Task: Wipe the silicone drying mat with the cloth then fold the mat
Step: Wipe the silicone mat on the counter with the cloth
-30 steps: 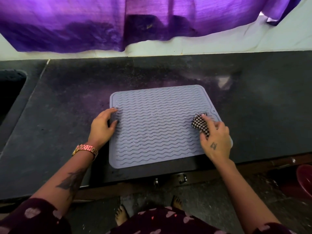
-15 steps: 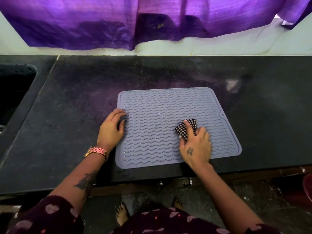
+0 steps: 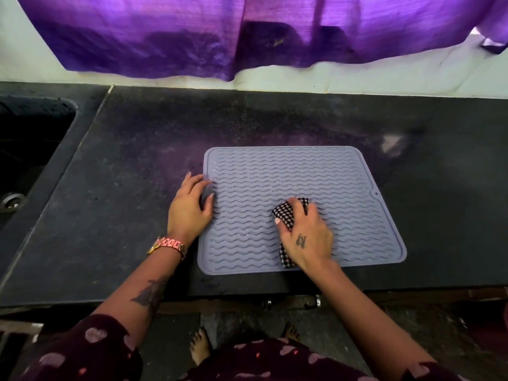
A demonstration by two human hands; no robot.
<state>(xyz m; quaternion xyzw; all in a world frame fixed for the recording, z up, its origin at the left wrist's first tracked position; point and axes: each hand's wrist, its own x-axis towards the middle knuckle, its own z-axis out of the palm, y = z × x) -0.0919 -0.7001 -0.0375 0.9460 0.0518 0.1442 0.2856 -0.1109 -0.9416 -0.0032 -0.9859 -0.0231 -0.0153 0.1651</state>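
A pale lilac silicone drying mat (image 3: 288, 177) with wavy ridges lies flat on the dark stone counter (image 3: 123, 188), near its front edge. My right hand (image 3: 308, 237) presses a black-and-white checked cloth (image 3: 287, 215) onto the mat's middle, fingers closed over it; part of the cloth pokes out below my palm. My left hand (image 3: 189, 207) lies flat, fingers apart, on the mat's left edge and holds nothing.
A dark sink (image 3: 24, 144) with a metal drain is set into the counter at the far left. A purple curtain (image 3: 247, 31) hangs over the white wall behind. My bare feet (image 3: 200, 347) stand on the floor below the counter edge.
My right hand has slid the cloth leftward from the mat's right edge to its middle. My left hand has stayed on the left edge.
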